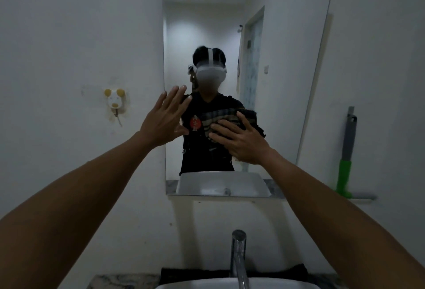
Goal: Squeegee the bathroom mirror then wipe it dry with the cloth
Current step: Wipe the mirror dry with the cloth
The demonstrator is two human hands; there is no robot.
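Observation:
The bathroom mirror (271, 35) hangs on the white wall in front of me. My right hand (241, 141) presses a dark striped cloth (250, 116) flat against the lower middle of the glass, fingers spread over it. My left hand (164, 118) is raised at the mirror's left edge, palm forward, fingers apart, holding nothing. The squeegee (346, 157), grey with a green handle, leans upright against the wall to the right of the mirror, its blade down on a small ledge.
A chrome tap (239, 256) rises over the white basin (230, 285) at the bottom centre. A dark cloth (294, 271) lies behind the tap on the counter. A small animal-shaped hook (114, 101) sticks to the wall left of the mirror.

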